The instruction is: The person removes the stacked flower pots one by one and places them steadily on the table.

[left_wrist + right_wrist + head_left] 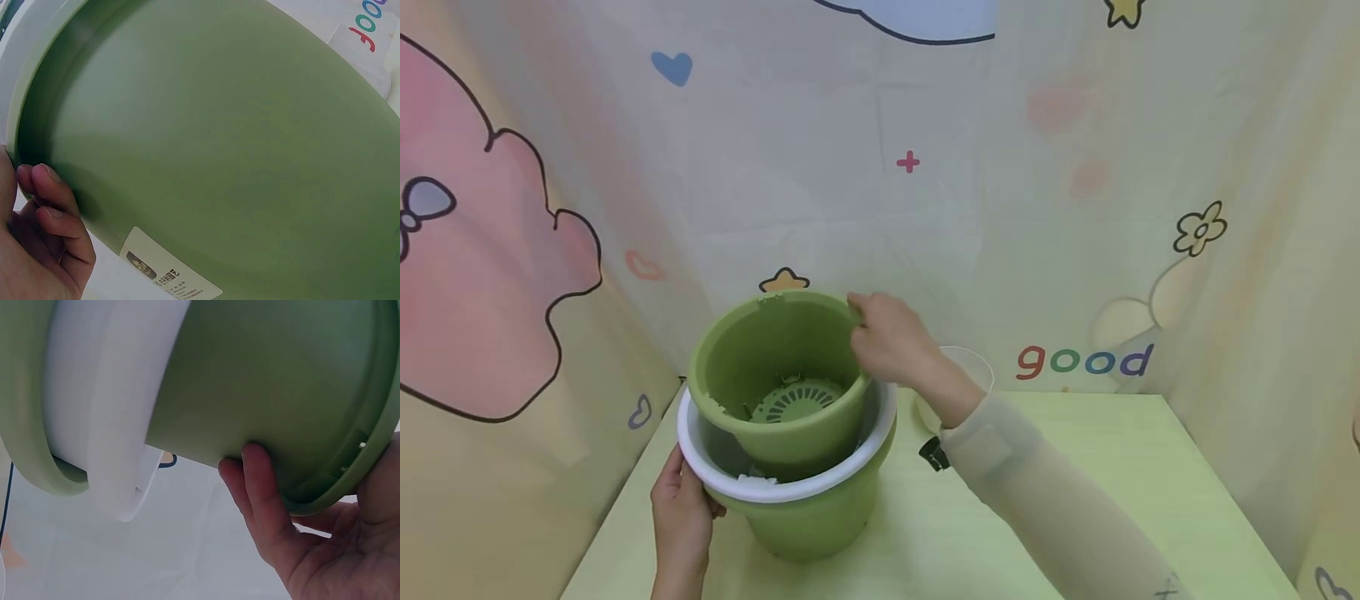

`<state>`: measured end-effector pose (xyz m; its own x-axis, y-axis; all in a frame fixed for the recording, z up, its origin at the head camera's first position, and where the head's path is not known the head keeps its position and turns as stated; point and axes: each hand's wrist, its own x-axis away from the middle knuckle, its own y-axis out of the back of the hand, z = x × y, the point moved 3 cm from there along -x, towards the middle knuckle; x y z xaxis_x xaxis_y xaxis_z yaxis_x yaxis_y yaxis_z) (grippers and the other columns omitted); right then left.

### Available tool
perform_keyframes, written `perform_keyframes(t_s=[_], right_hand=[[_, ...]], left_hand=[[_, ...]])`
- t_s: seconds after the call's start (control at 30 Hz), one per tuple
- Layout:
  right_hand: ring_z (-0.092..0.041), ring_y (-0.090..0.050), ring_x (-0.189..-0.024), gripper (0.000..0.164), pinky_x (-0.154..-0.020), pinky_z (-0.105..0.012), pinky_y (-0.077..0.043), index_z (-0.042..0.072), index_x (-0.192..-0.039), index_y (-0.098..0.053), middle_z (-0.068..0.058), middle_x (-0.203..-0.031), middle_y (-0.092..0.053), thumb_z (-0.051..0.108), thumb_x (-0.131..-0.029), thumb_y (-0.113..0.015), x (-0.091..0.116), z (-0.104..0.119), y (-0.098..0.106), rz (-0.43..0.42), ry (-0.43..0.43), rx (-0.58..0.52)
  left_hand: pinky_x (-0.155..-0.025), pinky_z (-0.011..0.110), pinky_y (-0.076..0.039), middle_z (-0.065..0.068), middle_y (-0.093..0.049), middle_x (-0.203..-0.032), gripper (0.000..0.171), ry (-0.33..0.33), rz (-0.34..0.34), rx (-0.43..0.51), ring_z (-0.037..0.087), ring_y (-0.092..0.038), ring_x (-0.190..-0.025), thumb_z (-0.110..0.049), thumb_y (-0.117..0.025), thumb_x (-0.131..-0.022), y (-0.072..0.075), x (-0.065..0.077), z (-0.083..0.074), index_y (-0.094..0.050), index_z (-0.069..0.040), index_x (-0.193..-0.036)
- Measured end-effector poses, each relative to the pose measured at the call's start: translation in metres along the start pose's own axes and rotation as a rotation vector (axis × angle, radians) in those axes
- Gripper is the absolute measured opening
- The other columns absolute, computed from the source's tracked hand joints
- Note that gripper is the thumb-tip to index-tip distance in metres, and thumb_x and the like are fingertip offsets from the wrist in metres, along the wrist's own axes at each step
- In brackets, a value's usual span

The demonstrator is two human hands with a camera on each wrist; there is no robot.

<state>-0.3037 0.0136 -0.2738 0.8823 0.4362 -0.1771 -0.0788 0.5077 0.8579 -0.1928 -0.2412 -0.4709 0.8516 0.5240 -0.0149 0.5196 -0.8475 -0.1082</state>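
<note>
Here's the right hand (pixel 891 337), curled over the rim of the small pot (pixel 778 354), fingertips pressed to its outer wall, and that pot sits part-way down inside the white pot (pixel 793 490), itself nested in the big pot (pixel 812 529) over the bench (pixel 1135 458)! The left hand (pixel 681 508) grips the outer rim, fingers curled beneath it. Stacking or unstacking? One frame can't settle it, but nesting work it surely seems, and the next move probably calls for a firm left hold and a straight right-hand path, clear of the white rim
</note>
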Motion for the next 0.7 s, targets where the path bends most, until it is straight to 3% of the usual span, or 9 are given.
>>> perform_keyframes(t_s=[0.27, 0.53, 0.7], right_hand=[[-0.025, -0.060, -0.110, 0.058, -0.095, -0.037, -0.052, 0.004, -0.156, -0.044, -0.014, -0.152, -0.055, 0.004, -0.098, -0.042, 0.000, 0.001, 0.011, -0.031, -0.009, -0.062], [-0.024, -0.060, -0.103, 0.056, -0.094, -0.035, -0.050, 0.006, -0.152, -0.051, -0.012, -0.131, -0.067, 0.003, -0.097, -0.042, -0.001, 0.003, 0.026, -0.047, 0.011, -0.078], [-0.023, -0.060, -0.110, 0.056, -0.096, -0.035, -0.050, 0.007, -0.154, -0.049, -0.010, -0.142, -0.063, 0.005, -0.098, -0.043, 0.001, 0.004, 0.035, -0.054, -0.003, -0.106]], left_hand=[[-0.043, 0.023, -0.046, -0.005, -0.057, -0.062, 0.045, -0.009, -0.007, -0.004, 0.008, -0.047, -0.044, -0.038, -0.048, -0.110, 0.000, 0.000, 0.000, -0.056, -0.018, -0.150], [-0.042, 0.023, -0.045, -0.006, -0.057, -0.061, 0.043, 0.000, -0.014, 0.022, 0.008, -0.046, -0.043, -0.037, -0.050, -0.110, 0.000, 0.001, 0.000, -0.059, -0.017, -0.147], [-0.042, 0.023, -0.044, -0.006, -0.056, -0.060, 0.042, -0.003, -0.012, 0.036, 0.008, -0.045, -0.042, -0.037, -0.051, -0.110, -0.001, 0.001, 0.001, -0.060, -0.017, -0.145]])
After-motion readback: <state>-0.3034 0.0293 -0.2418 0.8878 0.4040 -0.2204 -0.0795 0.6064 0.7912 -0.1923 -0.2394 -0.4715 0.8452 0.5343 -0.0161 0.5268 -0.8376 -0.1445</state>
